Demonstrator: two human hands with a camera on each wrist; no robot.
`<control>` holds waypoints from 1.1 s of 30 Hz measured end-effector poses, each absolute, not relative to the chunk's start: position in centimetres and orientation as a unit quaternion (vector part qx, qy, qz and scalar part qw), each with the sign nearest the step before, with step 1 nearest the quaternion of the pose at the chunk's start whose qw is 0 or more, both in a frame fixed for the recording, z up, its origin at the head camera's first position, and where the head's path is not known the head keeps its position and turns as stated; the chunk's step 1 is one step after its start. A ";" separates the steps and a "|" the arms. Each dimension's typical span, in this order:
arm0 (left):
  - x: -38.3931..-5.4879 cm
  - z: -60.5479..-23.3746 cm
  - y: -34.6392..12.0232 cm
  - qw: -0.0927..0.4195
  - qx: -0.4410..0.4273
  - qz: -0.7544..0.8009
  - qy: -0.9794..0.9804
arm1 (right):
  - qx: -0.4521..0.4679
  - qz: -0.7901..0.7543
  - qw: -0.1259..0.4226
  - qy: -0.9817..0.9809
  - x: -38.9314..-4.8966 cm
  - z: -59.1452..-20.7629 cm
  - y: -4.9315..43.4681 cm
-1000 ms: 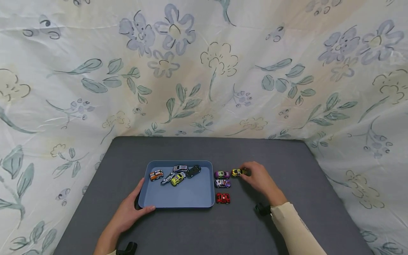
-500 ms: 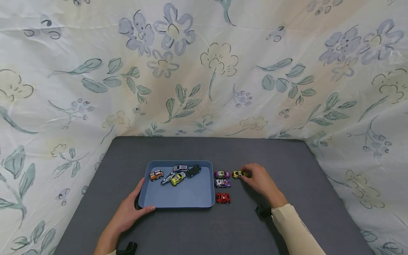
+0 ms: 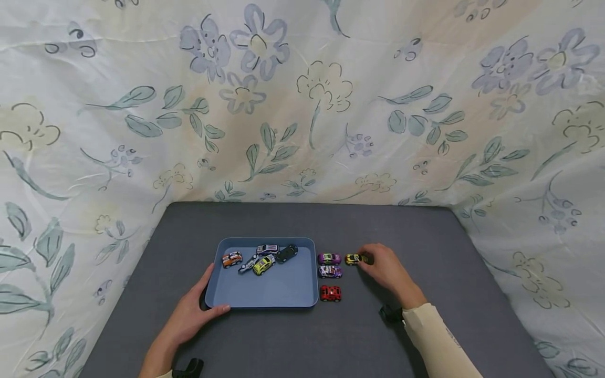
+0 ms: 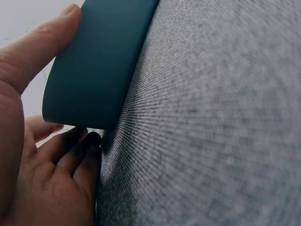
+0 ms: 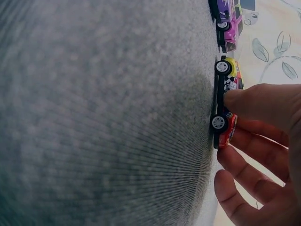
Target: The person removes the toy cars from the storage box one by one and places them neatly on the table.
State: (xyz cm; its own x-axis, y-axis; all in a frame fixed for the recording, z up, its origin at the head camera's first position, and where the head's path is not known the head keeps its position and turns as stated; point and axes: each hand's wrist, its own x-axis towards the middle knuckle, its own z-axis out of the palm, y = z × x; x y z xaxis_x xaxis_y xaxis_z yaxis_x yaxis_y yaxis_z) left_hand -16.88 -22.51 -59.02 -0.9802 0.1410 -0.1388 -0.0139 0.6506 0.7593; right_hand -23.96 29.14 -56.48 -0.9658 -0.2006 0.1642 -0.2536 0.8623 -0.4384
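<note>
My left hand (image 3: 189,311) holds the blue tray (image 3: 271,292) by its near left corner, thumb along the front rim and fingers at the left side. In the left wrist view the thumb lies against the tray wall (image 4: 96,70), with the other fingers beyond the corner. To the right of the tray, my right hand (image 3: 386,266) pinches a yellow toy car (image 3: 351,259). The right wrist view shows this car (image 5: 229,84) with red and checkered parts, wheels right at the cloth, thumb on its side. Two purple toy cars (image 3: 329,259) stand between it and the tray.
Inside the tray lie several toy cars, among them an orange one (image 3: 232,259), a lime-yellow one (image 3: 264,264) and a black one (image 3: 287,254). A red toy car (image 3: 330,293) stands by the tray's near right corner. Floral cloth (image 3: 326,126) walls the grey table (image 3: 283,346).
My right hand has shifted very slightly toward me with the yellow toy car. The left hand and the tray have stayed in place.
</note>
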 end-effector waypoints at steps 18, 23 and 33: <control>-16.9 -58.9 -22.5 0.095 0.033 0.411 0.906 | 0.139 0.228 0.072 -0.961 -23.8 -55.9 29.1; -17.0 -58.7 -22.5 0.100 0.033 0.412 0.905 | 0.144 0.227 0.087 -0.959 -23.7 -55.3 28.7; -16.9 -58.7 -22.5 0.099 0.036 0.414 0.904 | 0.205 0.247 0.122 -0.939 -24.0 -53.2 26.1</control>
